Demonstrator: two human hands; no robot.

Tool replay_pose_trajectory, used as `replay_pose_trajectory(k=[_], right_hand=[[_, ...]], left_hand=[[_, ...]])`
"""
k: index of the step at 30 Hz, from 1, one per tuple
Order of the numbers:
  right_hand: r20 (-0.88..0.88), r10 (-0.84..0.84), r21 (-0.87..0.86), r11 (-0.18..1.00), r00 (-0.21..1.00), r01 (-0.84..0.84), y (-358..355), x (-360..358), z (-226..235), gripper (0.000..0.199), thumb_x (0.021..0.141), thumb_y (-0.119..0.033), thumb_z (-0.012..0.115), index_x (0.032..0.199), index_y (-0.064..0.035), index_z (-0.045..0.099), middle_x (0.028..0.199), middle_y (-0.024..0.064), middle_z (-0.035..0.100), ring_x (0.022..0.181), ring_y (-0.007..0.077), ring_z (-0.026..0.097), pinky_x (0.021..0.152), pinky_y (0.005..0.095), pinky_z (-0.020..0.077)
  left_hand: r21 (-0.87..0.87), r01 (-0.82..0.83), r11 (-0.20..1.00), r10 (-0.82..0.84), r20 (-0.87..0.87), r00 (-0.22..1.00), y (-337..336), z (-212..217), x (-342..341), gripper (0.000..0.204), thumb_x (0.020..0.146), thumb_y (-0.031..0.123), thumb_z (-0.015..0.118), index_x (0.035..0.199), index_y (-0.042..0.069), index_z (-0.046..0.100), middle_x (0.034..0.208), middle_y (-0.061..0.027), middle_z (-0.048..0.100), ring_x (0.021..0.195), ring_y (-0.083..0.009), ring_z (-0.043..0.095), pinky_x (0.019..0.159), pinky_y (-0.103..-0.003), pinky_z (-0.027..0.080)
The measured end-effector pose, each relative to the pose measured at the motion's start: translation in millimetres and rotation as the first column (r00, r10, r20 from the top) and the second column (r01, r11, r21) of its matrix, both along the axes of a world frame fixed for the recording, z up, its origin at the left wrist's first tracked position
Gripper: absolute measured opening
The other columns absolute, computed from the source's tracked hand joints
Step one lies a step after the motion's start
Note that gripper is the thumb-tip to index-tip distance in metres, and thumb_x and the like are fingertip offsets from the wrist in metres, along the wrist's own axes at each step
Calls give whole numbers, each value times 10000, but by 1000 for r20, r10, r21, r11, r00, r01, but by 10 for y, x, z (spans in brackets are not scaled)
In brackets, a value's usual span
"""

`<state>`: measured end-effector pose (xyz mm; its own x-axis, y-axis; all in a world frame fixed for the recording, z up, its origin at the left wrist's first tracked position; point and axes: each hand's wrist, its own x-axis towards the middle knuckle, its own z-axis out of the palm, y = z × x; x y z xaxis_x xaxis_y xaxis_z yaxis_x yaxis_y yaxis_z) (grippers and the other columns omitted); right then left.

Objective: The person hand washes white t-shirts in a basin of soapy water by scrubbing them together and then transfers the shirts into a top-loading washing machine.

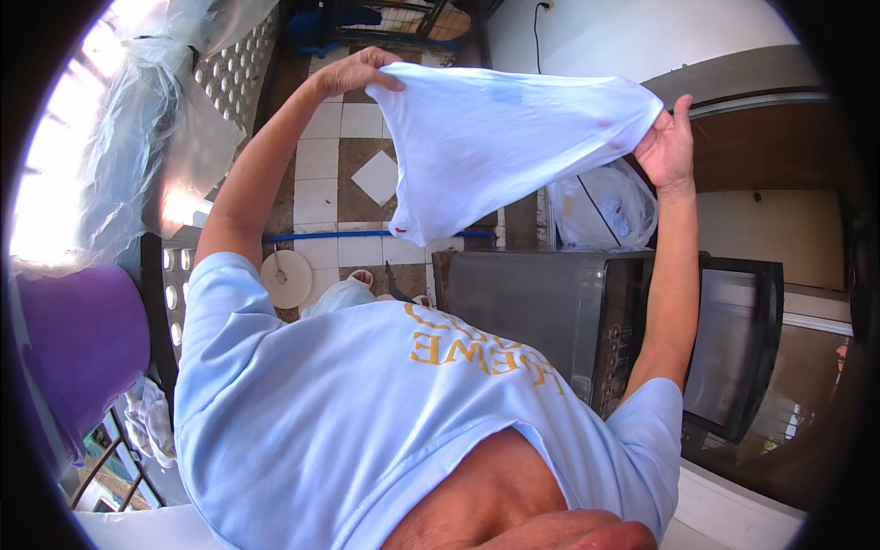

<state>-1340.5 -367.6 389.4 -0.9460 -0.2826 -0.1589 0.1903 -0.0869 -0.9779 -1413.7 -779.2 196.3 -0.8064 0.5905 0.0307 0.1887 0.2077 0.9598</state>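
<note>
A thin white garment (509, 137) is stretched out in front of me between both hands; its exact kind is not clear. My left hand (365, 71) pinches its upper left corner, thumb over the cloth. The lower left part hangs down in a point, with a small red mark near its tip. My right hand (667, 147) is at the far right end of the cloth. Its thumb points up, apart from the cloth, while the fingers are partly hidden by the fabric. Faint darker patches show on the garment.
A dark grey appliance (522, 293) with a control panel stands below my right arm, a dark-framed glass door (733, 348) beside it. Behind it sits a clear plastic bag (605, 206). A blue hose (344, 235) crosses the tiled floor near a round white disc (287, 279). Plastic sheeting (137, 137) hangs left.
</note>
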Motion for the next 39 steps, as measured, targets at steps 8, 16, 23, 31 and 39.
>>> replay_pose_trajectory(k=[8,16,23,31,39], right_hand=[[-103,-118,165,977,988,134,241,-108,137,385,946,-300,525,1160,19,557,1096,80,629,984,148,610,848,294,485],[-639,-439,25,808,631,588,339,-235,-768,219,921,-137,552,1060,22,611,976,79,655,910,135,609,831,295,476],[-143,-322,113,934,936,338,432,-74,-1052,314,949,-263,513,1138,-21,581,1039,52,645,961,139,599,864,288,452],[-104,-188,43,980,977,193,354,-236,-948,363,968,-307,446,1128,-9,577,999,93,659,939,161,618,856,296,461],[-223,120,318,947,967,-44,-205,-281,-720,476,794,-235,707,1151,24,529,1059,75,612,971,139,575,875,275,434]], left_hand=[[90,264,960,-91,-793,602,-56,302,-581,209,886,155,557,1040,23,608,947,-18,629,823,-127,591,734,-292,479],[285,100,953,-52,-171,984,918,702,-164,229,842,296,659,967,105,669,821,-17,645,734,-93,593,723,-232,487],[239,13,971,-30,67,997,875,275,-341,152,823,215,638,906,96,681,801,-26,650,711,-114,610,743,-265,501],[304,79,949,-104,66,992,959,426,-328,140,817,190,582,865,80,654,788,-3,633,670,-71,589,658,-212,481],[241,149,959,-133,-84,988,1394,837,37,269,862,183,544,1041,19,661,918,-73,658,832,-167,607,839,-264,459]])
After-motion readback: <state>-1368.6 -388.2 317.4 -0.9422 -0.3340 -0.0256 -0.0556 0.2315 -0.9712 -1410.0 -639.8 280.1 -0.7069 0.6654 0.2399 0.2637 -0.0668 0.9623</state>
